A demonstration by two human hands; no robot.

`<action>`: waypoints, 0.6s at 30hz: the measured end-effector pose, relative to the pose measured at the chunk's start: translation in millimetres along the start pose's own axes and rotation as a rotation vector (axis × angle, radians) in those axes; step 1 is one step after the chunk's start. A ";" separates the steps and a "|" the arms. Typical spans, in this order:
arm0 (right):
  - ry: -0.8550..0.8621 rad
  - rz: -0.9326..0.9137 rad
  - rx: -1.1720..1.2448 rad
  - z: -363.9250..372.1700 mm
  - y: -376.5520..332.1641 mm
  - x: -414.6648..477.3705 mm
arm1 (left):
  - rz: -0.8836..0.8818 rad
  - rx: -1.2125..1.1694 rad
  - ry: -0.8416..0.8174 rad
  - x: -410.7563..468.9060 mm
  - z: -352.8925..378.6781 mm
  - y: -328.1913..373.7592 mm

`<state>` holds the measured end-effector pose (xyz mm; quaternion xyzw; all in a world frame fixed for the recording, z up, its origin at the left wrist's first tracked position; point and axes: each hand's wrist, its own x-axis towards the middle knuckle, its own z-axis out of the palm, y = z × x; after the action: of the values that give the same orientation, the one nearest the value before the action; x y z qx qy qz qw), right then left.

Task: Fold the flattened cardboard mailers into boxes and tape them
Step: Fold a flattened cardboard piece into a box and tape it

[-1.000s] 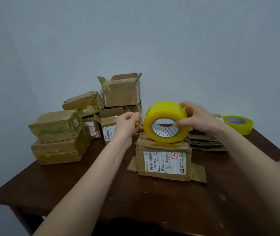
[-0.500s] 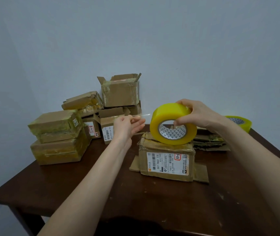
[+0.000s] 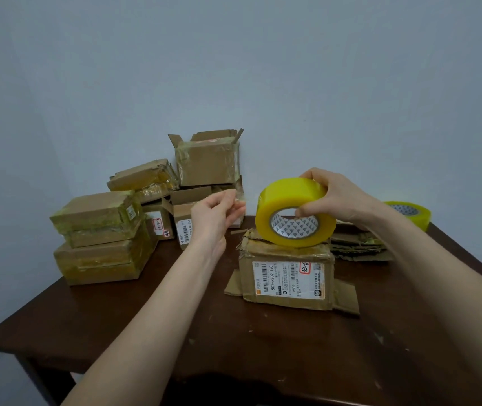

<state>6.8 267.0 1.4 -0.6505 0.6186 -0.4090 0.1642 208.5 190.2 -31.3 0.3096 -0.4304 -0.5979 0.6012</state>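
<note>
L hand (image 3: 213, 221) fingers pinch the clear tape end (image 3: 239, 198) (faint, barely visible), just left of the tape roll (image 3: 286, 194). R hand (image 3: 336, 194) fingers clamp the roll, thumb in its core, w/ the roll standing on edge and touching the top of the box (image 3: 286, 278). Key relation: strip runs left-right btw the hands, box top directly under the roll, so R hand is nearer; next pull prob. goes down onto the box. Flattened mailers (image 3: 360, 247) lie stacked behind-right, spare roll (image 3: 409, 210) beyond. Taped boxes (image 3: 99, 218) piled left on the tabletop (image 3: 146, 317); open box (image 3: 207, 162) at rear, contents can't tell.
</note>
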 end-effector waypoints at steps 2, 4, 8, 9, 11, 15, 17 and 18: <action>0.038 -0.027 -0.024 -0.3 -2.3 -0.8 | 0.080 0.021 0.023 -4.3 3.1 7.4; 0.066 -0.041 -0.052 -0.3 -3.5 -2.0 | 0.131 -0.002 0.019 -8.5 5.5 15.2; 0.114 -0.050 -0.064 1.2 -4.1 -6.5 | 0.218 0.021 -0.038 -12.1 8.9 27.7; 0.127 -0.054 -0.070 1.3 -4.8 -7.8 | 0.199 0.027 -0.055 -13.3 9.8 28.5; 0.146 -0.067 -0.098 0.5 -7.1 -10.4 | 0.131 0.029 -0.113 -13.3 12.0 28.0; 0.175 -0.086 -0.159 0.9 -11.5 -15.2 | 0.166 0.463 -0.245 -12.7 16.9 28.0; 0.206 -0.100 -0.182 0.6 -14.7 -18.2 | 0.214 0.714 -0.279 -14.8 19.7 29.4; 0.216 -0.108 -0.189 0.2 -16.3 -19.9 | 0.223 0.754 -0.287 -15.9 20.7 29.6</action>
<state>19.9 288.5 6.5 -0.6474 0.6327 -0.4247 0.0125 204.9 211.5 1.7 0.3729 -0.7294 -0.3669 0.4407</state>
